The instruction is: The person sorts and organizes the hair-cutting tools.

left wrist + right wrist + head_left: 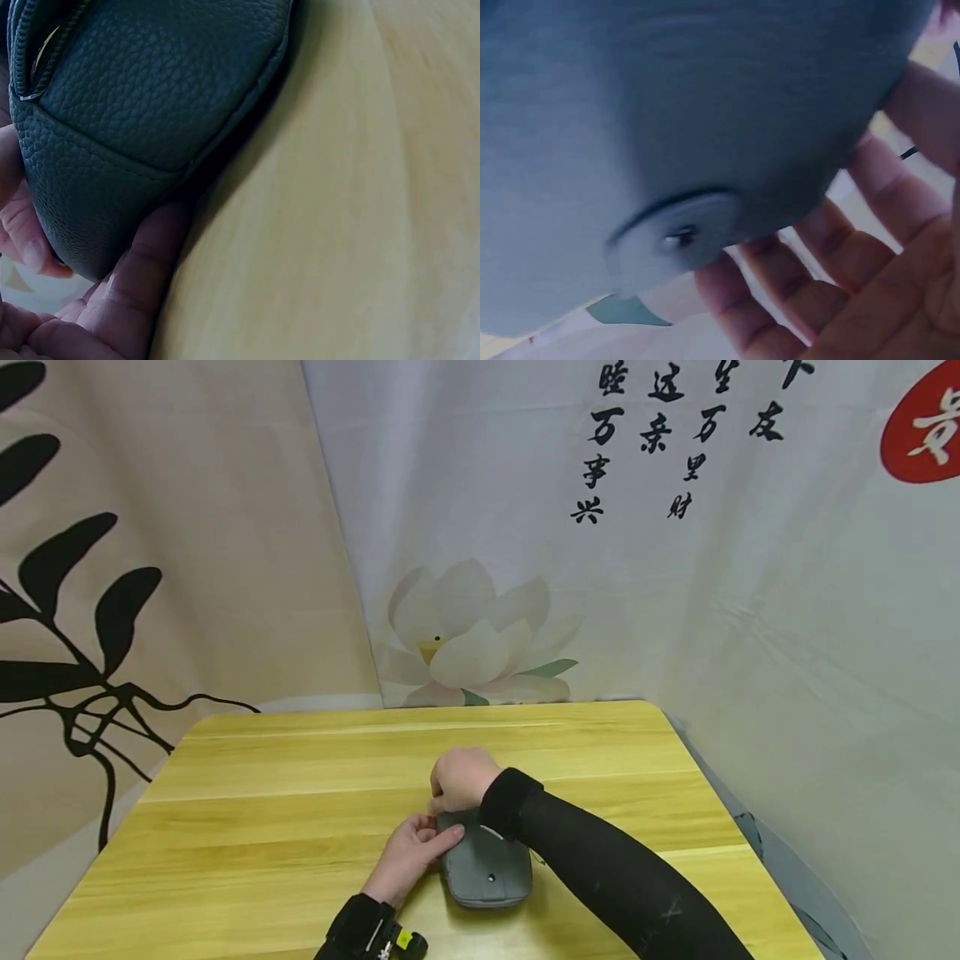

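A small grey-green pebbled-leather zip pouch (pixel 491 856) lies on the table in front of me. My left hand (pixel 408 853) grips its left far corner, thumb on top and fingers (pixel 142 277) at its underside. My right hand (pixel 461 779) reaches across the far end, holding that same corner with bent fingers; its cuff covers part of the pouch. In the left wrist view the zipper (pixel 64 49) has its teeth parted near one end. A rounded tab with a metal snap (pixel 681 237) shows beside the right fingers in the right wrist view.
The pouch rests on a yellow wood-grain table (pixel 300 760) with rounded far corners. Behind the table hangs a printed cloth (pixel 637 610) with a lotus and black characters. A thin cord (pixel 538 858) shows at the pouch's right side, beside the right sleeve.
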{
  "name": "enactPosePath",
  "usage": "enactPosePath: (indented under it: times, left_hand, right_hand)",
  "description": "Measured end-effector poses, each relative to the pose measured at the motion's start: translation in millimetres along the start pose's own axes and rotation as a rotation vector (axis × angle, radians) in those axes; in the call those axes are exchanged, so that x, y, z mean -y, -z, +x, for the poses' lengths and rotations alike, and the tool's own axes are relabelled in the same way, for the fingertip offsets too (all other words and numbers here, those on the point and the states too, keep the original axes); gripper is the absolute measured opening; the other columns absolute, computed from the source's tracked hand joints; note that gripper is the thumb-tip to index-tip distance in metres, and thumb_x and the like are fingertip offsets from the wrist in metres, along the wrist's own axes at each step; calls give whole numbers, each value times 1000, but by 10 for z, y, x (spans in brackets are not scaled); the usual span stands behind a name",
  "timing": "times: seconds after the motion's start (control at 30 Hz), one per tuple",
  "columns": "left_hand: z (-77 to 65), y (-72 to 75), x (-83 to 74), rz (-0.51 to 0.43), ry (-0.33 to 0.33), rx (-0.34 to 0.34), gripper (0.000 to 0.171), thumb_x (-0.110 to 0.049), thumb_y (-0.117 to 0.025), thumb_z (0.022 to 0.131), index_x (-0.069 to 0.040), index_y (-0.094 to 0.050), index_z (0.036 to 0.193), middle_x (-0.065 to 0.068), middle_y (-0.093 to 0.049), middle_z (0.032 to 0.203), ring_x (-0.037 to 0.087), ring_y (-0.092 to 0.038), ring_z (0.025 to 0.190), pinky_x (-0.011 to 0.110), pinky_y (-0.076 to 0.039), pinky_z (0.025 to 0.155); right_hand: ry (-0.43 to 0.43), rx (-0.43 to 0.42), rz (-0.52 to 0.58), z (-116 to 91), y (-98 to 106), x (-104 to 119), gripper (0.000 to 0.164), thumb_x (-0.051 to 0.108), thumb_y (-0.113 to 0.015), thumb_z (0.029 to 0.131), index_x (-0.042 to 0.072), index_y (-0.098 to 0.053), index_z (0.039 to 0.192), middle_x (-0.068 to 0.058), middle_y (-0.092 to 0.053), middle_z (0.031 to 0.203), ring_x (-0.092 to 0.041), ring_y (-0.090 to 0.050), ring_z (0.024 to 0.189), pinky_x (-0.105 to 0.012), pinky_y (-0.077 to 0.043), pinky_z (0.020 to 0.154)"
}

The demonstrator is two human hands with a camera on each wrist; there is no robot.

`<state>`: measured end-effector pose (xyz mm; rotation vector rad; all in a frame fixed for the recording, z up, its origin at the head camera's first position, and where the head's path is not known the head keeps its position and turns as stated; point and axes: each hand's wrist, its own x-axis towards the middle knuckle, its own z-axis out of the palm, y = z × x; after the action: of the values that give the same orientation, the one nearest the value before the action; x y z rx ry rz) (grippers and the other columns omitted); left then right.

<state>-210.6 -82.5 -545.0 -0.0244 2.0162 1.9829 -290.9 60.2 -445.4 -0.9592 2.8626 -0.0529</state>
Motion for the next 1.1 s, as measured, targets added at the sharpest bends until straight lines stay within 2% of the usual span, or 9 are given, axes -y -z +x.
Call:
enactPosePath:
  times: [0.2, 0.3, 0.4, 0.47, 0.53, 0.57, 0.7, 0.9, 1.1]
  left_hand:
    - [6, -20, 12, 4, -20, -1, 71, -38, -82, 95, 7, -48, 140, 17, -75, 119, 16, -73, 98, 29, -60, 77]
    - [9, -16, 15, 18, -28, -9, 70, -38, -82, 95, 7, -50, 138, 17, -74, 119, 15, -71, 98, 29, -59, 78]
    - [10, -9, 18, 24, -25, -15, 69, -37, -82, 95, 8, -50, 137, 16, -73, 117, 15, -71, 96, 28, -59, 77]
    - [10, -6, 19, 22, -17, -17, 69, -37, -82, 94, 8, -50, 137, 16, -74, 115, 15, -71, 94, 29, -59, 77]
    - [9, -3, 17, 24, -12, -19, 69, -36, -82, 94, 8, -50, 137, 16, -74, 114, 15, -72, 93, 29, -59, 76]
    - [9, 0, 18, 26, -9, -20, 69, -36, -82, 94, 8, -50, 137, 16, -74, 113, 16, -72, 92, 30, -59, 76]
    - [3, 0, 9, 26, -3, -22, 68, -35, -82, 95, 8, -50, 137, 16, -74, 113, 16, -72, 92, 31, -59, 76]
    - [-4, -4, 9, 23, -14, -23, 66, -33, -81, 97, 9, -49, 137, 16, -75, 111, 15, -73, 90, 31, -60, 73]
    - [-15, -8, -8, 16, -15, -6, 69, -34, -81, 96, 10, -48, 138, 18, -75, 114, 16, -73, 92, 30, -60, 75]
  right_hand:
    - [12, 19, -54, -21, -20, 87, 43, 36, -81, 95, 24, -60, 60, 12, -44, 56, -7, -44, 56, -23, -34, 50]
    - [51, 37, -58, -47, 6, 105, 38, 30, -81, 95, 20, -64, 62, 10, -46, 58, -8, -43, 57, -22, -36, 53]
    - [98, 67, -52, -95, 63, 104, 18, 24, -84, 94, 18, -79, 78, 10, -63, 72, -5, -54, 67, -18, -46, 61]
    - [124, 86, -63, -129, 107, 94, 3, 21, -85, 93, 18, -84, 93, 9, -74, 88, -4, -65, 79, -17, -54, 71]
    - [142, 94, -74, -160, 145, 81, 13, 17, -87, 91, 19, -85, 104, 8, -79, 105, -5, -71, 94, -18, -59, 82]
    - [153, 93, -81, -172, 165, 77, 16, 15, -87, 91, 19, -85, 106, 7, -79, 108, -7, -73, 98, -19, -60, 84]
    - [193, 53, -117, -186, 164, 51, 19, 9, -88, 89, 20, -86, 104, 8, -80, 106, -7, -74, 99, -19, -60, 84]
    - [215, -18, -139, -156, 80, 17, 13, 7, -82, 94, 20, -84, 93, 9, -75, 95, -5, -67, 86, -16, -55, 74]
    - [176, -124, -138, -104, -21, -31, 17, 8, -72, 102, 19, -85, 105, 5, -79, 104, -8, -73, 96, -19, -60, 83]
